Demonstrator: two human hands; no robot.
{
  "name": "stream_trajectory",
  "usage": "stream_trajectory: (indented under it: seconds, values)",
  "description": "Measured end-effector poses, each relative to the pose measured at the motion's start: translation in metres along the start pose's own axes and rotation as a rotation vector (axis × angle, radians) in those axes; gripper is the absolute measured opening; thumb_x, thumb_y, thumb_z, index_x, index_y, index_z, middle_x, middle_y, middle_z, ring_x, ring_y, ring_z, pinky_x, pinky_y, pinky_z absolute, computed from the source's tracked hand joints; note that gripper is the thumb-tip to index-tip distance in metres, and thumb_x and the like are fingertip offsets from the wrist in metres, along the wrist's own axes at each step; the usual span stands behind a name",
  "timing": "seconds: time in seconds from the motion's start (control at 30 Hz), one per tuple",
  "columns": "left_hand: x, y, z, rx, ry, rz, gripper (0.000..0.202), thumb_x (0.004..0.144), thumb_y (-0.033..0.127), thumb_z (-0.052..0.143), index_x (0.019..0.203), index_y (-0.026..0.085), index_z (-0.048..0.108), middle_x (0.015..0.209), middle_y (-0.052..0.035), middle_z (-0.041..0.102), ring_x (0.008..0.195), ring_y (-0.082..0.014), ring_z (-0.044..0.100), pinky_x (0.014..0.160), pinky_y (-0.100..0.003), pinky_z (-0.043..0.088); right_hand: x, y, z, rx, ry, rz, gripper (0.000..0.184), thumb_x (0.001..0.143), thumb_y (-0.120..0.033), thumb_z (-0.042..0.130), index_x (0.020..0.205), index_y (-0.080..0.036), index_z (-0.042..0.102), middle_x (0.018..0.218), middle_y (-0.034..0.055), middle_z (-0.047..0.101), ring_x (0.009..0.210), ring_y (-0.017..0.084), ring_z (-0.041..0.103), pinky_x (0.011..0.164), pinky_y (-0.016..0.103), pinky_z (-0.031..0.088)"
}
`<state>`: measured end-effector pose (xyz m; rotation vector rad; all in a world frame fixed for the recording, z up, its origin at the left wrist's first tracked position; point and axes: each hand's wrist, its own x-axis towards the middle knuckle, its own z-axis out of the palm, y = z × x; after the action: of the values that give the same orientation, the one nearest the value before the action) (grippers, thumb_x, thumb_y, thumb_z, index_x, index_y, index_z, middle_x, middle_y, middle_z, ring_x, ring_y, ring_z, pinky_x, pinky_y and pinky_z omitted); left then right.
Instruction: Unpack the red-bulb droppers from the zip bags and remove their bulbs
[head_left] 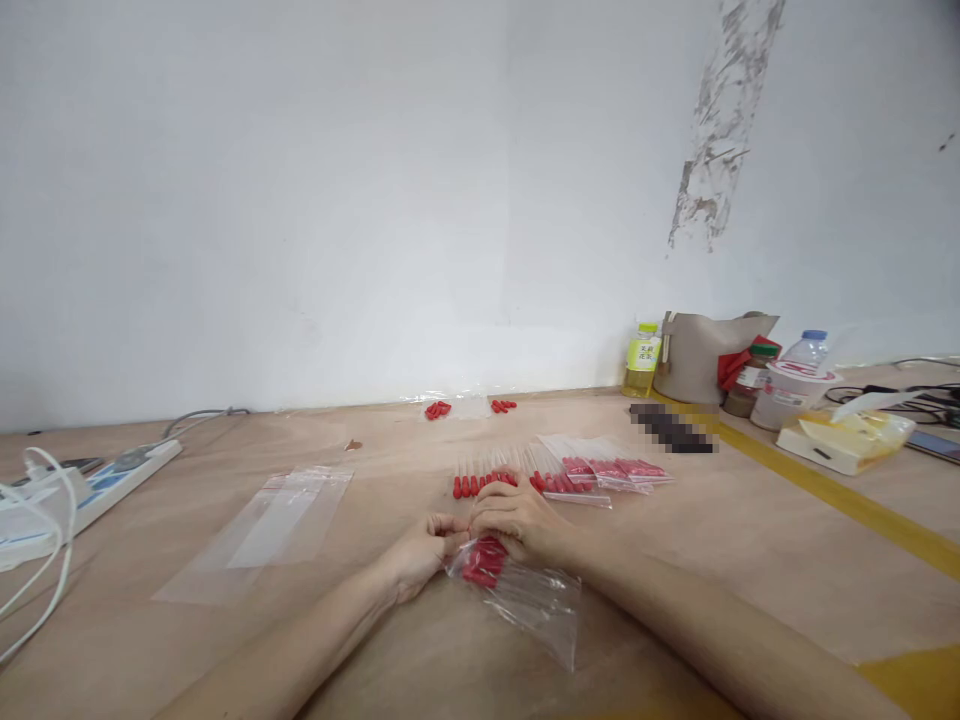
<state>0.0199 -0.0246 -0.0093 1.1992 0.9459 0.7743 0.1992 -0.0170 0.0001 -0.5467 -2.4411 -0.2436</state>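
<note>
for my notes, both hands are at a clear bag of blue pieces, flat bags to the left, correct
Wrong colour: the head view shows red pieces. The left hand and right hand are at the clear bag, flat bags to the left.

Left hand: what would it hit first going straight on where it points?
Probably the right hand: its curled fingers sit just past the left hand in the picture. Depth is unclear; they may already touch.
</note>
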Motion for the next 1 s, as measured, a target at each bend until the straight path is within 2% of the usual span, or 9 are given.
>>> stream_trajectory:
  seconds: [0.13, 0.23, 0.3, 0.37, 0.43, 0.57, 0.7, 0.8, 1.0]
  values:
    - [0.0, -0.002, 0.001, 0.053, 0.028, 0.085, 0.037, 0.054, 0.04, 0.075, 0.073, 0.011, 0.061, 0.063, -0.0001, 0.061, 0.053, -0.009, 0.051, 0.053, -0.02, 0.035, 0.003, 0.001, -0.014, 0.119, -0.037, 0.056, 0.017, 0.084, -0.016, 0.042, 0.086, -0.023, 0.058, 0.098, 0.0007, 0.062, 0.103, 0.014, 0.049, 0.094, 0.037, 0.028]
    - [0.0, -0.004, 0.002, 0.061, 0.108, 0.172, 0.034, 0.055, 0.038, 0.074, 0.07, 0.015, 0.054, 0.054, 0.0065, 0.053, 0.046, -0.0062, 0.044, 0.047, -0.018, 0.031, 0.0, 0.006, -0.022, 0.245, -0.009, 0.191, 0.019, 0.082, -0.02, 0.047, 0.1, -0.021, 0.054, 0.109, 0.0054, 0.057, 0.102, 0.015, 0.05, 0.087, 0.032, 0.036]
    - [0.001, -0.006, 0.003, 0.095, 0.145, 0.19, 0.03, 0.058, 0.038, 0.071, 0.066, 0.015, 0.052, 0.049, 0.0076, 0.049, 0.043, -0.0056, 0.041, 0.045, -0.017, 0.029, -0.006, 0.009, -0.025, 0.291, 0.034, 0.332, 0.019, 0.081, -0.022, 0.05, 0.099, -0.019, 0.054, 0.098, 0.0056, 0.06, 0.09, 0.015, 0.054, 0.078, 0.029, 0.041]
    - [0.002, -0.008, 0.003, 0.146, 0.175, 0.187, 0.028, 0.062, 0.039, 0.067, 0.066, 0.014, 0.055, 0.05, 0.0052, 0.053, 0.044, -0.007, 0.044, 0.047, -0.018, 0.031, -0.015, 0.009, -0.026, 0.281, 0.032, 0.451, 0.012, 0.079, -0.027, 0.053, 0.086, -0.018, 0.057, 0.08, 0.0022, 0.062, 0.074, 0.013, 0.055, 0.068, 0.026, 0.042]
    - [0.003, -0.01, 0.002, 0.214, 0.2, 0.185, 0.028, 0.063, 0.039, 0.065, 0.073, 0.013, 0.061, 0.056, 0.0012, 0.059, 0.049, -0.0099, 0.05, 0.05, -0.02, 0.035, -0.027, 0.004, -0.028, 0.232, -0.008, 0.521, 0.015, 0.074, -0.033, 0.058, 0.075, -0.018, 0.058, 0.07, -0.0005, 0.059, 0.067, 0.013, 0.054, 0.065, 0.025, 0.04]
    - [0.006, -0.013, -0.008, 0.399, 0.209, 0.248, 0.026, 0.067, 0.035, 0.062, 0.077, 0.011, 0.066, 0.066, -0.004, 0.064, 0.056, -0.0135, 0.055, 0.054, -0.022, 0.039, -0.043, -0.012, -0.035, 0.197, -0.075, 0.578, 0.029, 0.06, -0.041, 0.07, 0.076, -0.019, 0.059, 0.071, -0.0022, 0.057, 0.068, 0.013, 0.052, 0.065, 0.025, 0.038]
    - [0.004, -0.014, -0.021, 0.63, 0.25, 0.454, 0.015, 0.066, 0.027, 0.063, 0.074, 0.016, 0.069, 0.08, -0.0042, 0.058, 0.065, -0.0125, 0.052, 0.058, -0.021, 0.04, -0.048, -0.018, -0.038, 0.27, -0.133, 0.574, 0.039, 0.055, -0.034, 0.073, 0.087, -0.019, 0.057, 0.081, -0.001, 0.056, 0.069, 0.013, 0.051, 0.061, 0.023, 0.038]
    - [0.001, -0.011, -0.025, 0.701, 0.144, 0.513, 0.013, 0.069, 0.026, 0.061, 0.074, 0.016, 0.068, 0.085, -0.0041, 0.053, 0.068, -0.0114, 0.051, 0.06, -0.021, 0.041, -0.05, -0.013, -0.035, 0.307, -0.165, 0.563, 0.037, 0.06, -0.029, 0.07, 0.092, -0.019, 0.056, 0.085, 0.0004, 0.055, 0.068, 0.012, 0.05, 0.059, 0.022, 0.038]
    - [-0.004, -0.002, -0.021, 0.673, -0.018, 0.414, 0.021, 0.073, 0.031, 0.059, 0.081, 0.012, 0.065, 0.081, -0.0036, 0.053, 0.069, -0.0119, 0.053, 0.061, -0.023, 0.043, -0.056, -0.005, -0.027, 0.269, -0.134, 0.573, 0.016, 0.071, -0.025, 0.061, 0.085, -0.019, 0.057, 0.082, 0.0017, 0.052, 0.069, 0.012, 0.05, 0.062, 0.023, 0.039]
